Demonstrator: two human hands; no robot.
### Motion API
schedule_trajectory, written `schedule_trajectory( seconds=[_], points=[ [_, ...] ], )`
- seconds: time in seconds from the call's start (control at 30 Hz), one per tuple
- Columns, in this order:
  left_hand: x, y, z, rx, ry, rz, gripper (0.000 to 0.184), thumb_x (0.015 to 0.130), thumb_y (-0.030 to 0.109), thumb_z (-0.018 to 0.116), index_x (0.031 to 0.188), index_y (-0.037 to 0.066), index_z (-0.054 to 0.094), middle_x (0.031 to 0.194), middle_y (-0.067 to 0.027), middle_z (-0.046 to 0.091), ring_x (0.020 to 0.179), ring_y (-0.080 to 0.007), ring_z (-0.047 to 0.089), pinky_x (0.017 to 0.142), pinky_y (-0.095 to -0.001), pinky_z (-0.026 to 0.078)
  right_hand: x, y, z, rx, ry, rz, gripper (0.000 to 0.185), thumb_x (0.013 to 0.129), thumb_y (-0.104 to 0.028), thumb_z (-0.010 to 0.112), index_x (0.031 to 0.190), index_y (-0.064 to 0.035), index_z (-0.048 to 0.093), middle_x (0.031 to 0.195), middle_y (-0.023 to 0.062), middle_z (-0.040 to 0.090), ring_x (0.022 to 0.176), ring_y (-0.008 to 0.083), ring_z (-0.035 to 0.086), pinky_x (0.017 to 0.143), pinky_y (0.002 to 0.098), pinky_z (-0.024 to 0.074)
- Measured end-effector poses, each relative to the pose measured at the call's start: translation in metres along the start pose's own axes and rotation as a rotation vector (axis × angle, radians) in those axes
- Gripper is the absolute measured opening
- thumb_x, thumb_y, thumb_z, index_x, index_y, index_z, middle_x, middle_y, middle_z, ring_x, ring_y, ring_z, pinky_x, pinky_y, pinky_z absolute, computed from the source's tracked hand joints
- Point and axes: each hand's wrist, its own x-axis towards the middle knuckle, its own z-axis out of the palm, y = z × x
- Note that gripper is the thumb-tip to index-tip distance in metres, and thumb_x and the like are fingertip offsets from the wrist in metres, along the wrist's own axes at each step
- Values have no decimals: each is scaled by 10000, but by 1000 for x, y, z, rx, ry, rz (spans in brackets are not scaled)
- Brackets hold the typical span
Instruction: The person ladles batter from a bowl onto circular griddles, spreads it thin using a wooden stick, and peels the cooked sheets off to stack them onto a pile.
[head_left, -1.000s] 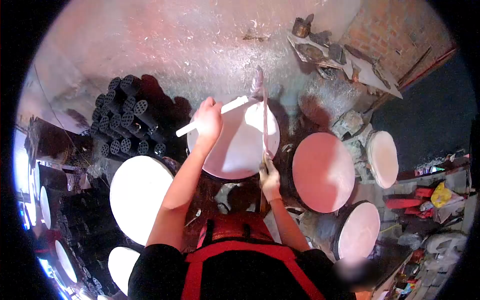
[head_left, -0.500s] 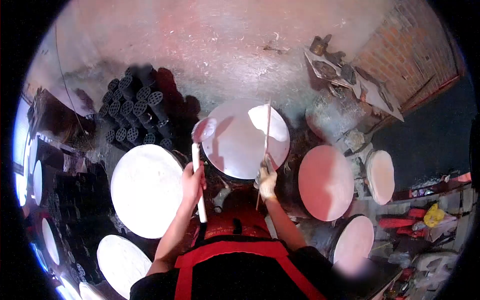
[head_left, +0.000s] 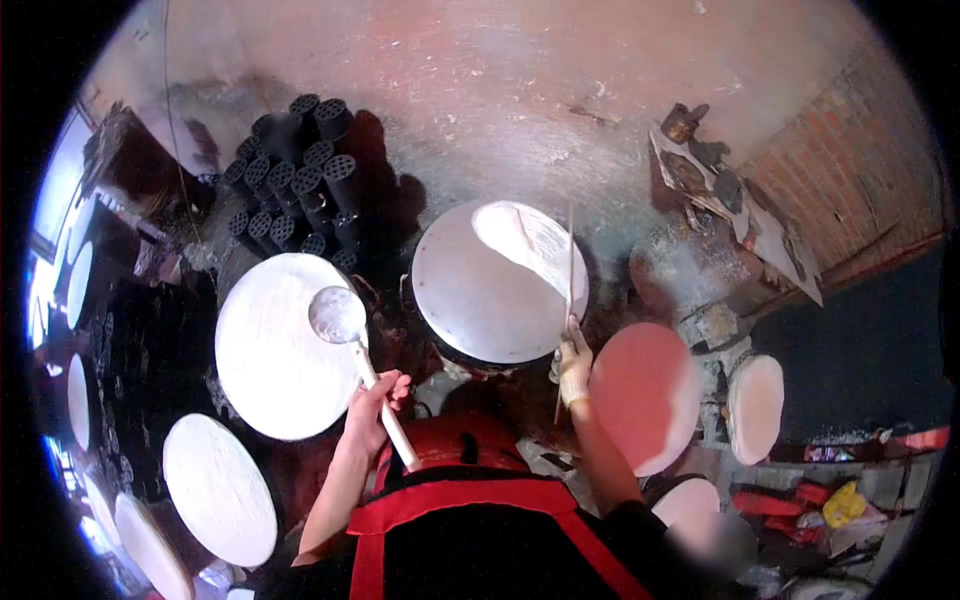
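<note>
My left hand (head_left: 372, 408) is wrapped round the pale handle of a ladle (head_left: 338, 315), whose bowl is over a large white disc (head_left: 272, 370) on the left; whether it touches the disc I cannot tell. My right hand (head_left: 572, 368), in a pale work glove, grips a thin stick (head_left: 571, 262) that points away from me. The stick lies along the right side of a round grey griddle (head_left: 470, 310) in the middle. White batter (head_left: 520, 238) is spread in a curved band over the griddle's far right part, reaching the stick.
Perforated coal briquettes (head_left: 300, 185) are stacked behind on the left. At right are a round disc in reddish light (head_left: 640, 400) and a smaller pale disc (head_left: 755, 410). Another white disc (head_left: 220, 490) stands lower left. A cluttered board (head_left: 740, 205) leans by the brick wall (head_left: 850, 150).
The ladle has swung left from the griddle's edge to over the white disc. My right hand and the stick have shifted right, and the batter now forms a longer band. The view has shifted.
</note>
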Motion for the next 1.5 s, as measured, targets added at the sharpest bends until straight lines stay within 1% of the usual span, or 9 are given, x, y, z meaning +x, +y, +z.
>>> schedule_trajectory(
  seconds=[0.13, 0.4, 0.63, 0.67, 0.9, 1.0, 1.27, 1.4, 1.5],
  points=[
    [-10, -14, 0, -45, -4, -22, 166, 894, 141, 575, 1022, 40, 544, 827, -28, 617, 629, -62, 524, 496, -167, 432, 72, 47, 8, -399, -212, -213, 359, 924, -104, 487, 1243, -253, 559, 646, -41, 501, 389, 77, 377, 326, 222, 258],
    [-16, -52, -2, -233, -37, 25, 132, 889, 111, 552, 999, 39, 567, 793, -22, 592, 565, -53, 462, 447, -161, 366, 49, -28, -33, -239, -297, 308, 405, 858, -34, 534, 1250, -135, 528, 590, 8, 482, 395, 121, 427, 329, 244, 308],
    [-37, -61, 20, -247, 139, 76, 141, 881, 122, 534, 1001, 50, 552, 732, -17, 530, 539, -63, 436, 441, -161, 362, 104, -12, 1, -469, -513, -182, 415, 857, -28, 505, 1231, -196, 569, 583, -47, 455, 389, 66, 372, 325, 222, 266],
    [-36, -63, 19, -238, 165, 60, 138, 884, 133, 540, 986, 40, 544, 728, -25, 528, 545, -73, 447, 445, -169, 375, 100, -17, 14, -228, -546, 189, 455, 848, -14, 496, 1266, -187, 548, 599, -49, 460, 390, 59, 360, 329, 218, 275],
    [-40, -74, 21, -246, 295, 69, 130, 878, 161, 576, 901, 38, 544, 714, -36, 530, 562, -118, 487, 483, -227, 439, 61, -100, -37, -750, -667, 390, 322, 918, -110, 541, 1233, -167, 579, 640, -40, 511, 449, 56, 426, 379, 221, 332],
    [-51, -74, 39, -214, 355, 62, 91, 861, 141, 583, 851, 52, 569, 714, -34, 565, 630, -145, 552, 555, -252, 484, 144, -43, -56, -578, -610, -14, 514, 823, 40, 453, 1302, -140, 501, 542, 2, 509, 370, 77, 410, 304, 245, 318],
    [-72, -122, 39, -224, 440, 107, 195, 863, 145, 568, 1007, 13, 583, 1001, -106, 620, 960, -220, 579, 875, -331, 474, 122, -121, -56, -577, -976, 497, 413, 894, -199, 592, 1298, -240, 517, 537, -46, 453, 382, 64, 386, 320, 236, 295],
    [-93, -139, 49, -273, 474, 111, 212, 860, 153, 584, 1021, 15, 579, 1086, -109, 605, 1054, -238, 558, 956, -338, 440, 170, -95, -53, -746, -879, 70, 416, 839, -59, 544, 1248, -130, 561, 548, -34, 467, 407, 60, 394, 340, 233, 314],
    [-98, -151, 45, -278, 478, 82, 236, 861, 164, 591, 1038, 9, 577, 1110, -114, 599, 1073, -233, 547, 991, -339, 414, 150, -93, -36, -773, -855, 264, 446, 842, -38, 495, 1285, -87, 501, 534, -36, 454, 365, 53, 368, 302, 234, 275]
  ],
)
